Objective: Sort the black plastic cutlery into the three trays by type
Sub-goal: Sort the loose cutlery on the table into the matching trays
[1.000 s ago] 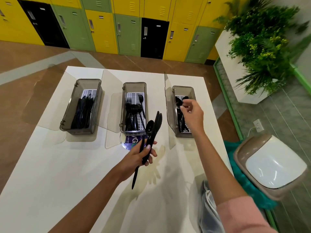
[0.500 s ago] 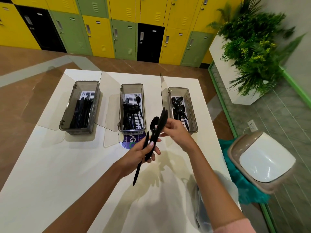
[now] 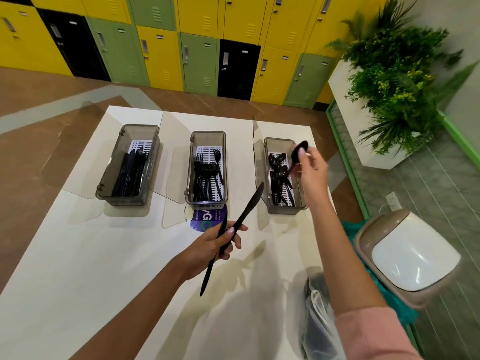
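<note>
Three smoky plastic trays stand in a row on the white table [image 3: 78,255]. The left tray [image 3: 153,131] holds black knives, the middle tray [image 3: 207,135] black forks, the right tray [image 3: 275,141] black spoons. My left hand [image 3: 215,245] grips a black knife [image 3: 249,206] and a second black piece whose type I cannot tell, in front of the middle tray. My right hand [image 3: 310,168] pinches a black spoon [image 3: 298,153] by its bowl, above the right tray.
Each tray's clear lid lies open to its left. A purple sticker [image 3: 207,218] shows under the middle tray. A plastic bag [image 3: 317,320] lies at the table's near right. A bin with a white lid [image 3: 413,255] and a planter [image 3: 389,87] stand to the right.
My right hand took a spoon from the bundle in my left hand and carried it right, over the spoon tray. My left hand stays put with fewer pieces.
</note>
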